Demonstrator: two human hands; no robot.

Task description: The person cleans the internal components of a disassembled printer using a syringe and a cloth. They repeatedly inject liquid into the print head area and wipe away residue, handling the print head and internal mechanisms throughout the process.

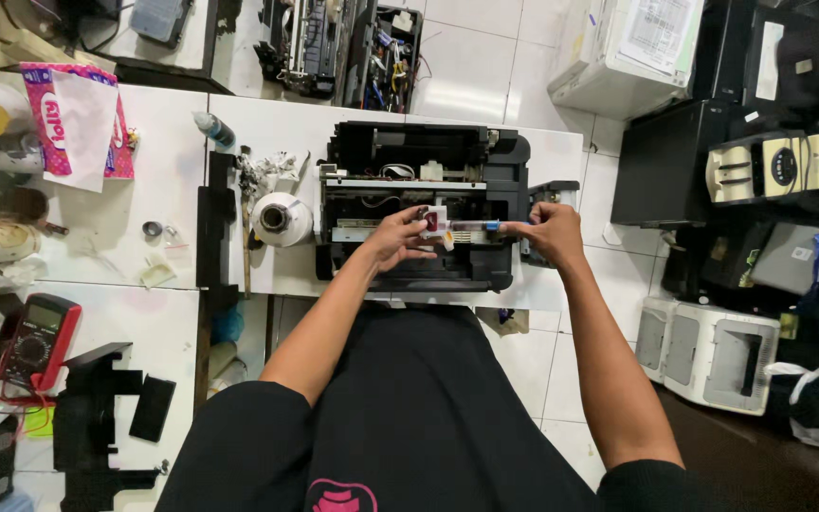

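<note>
Your left hand (398, 237) pinched the white part (435, 221); right hand (550, 230) pinched the rail (476, 227) end. Best kept level over the printer (424, 204).

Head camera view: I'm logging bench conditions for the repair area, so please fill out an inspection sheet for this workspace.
Surface: white table, crowded on its left part.
Job's things: opened black printer with its cover off; a thin bar-shaped part held across its open top.
Clutter: tape roll, small bottle, pink packet, red multimeter, loose black plastic panels.
Grippers: left hand pinches one end of the part, right hand the other.
Cables: wiring showing inside the printer; multimeter leads at the left edge.
Surroundings: white tiled floor; other printers stacked at right.
</note>
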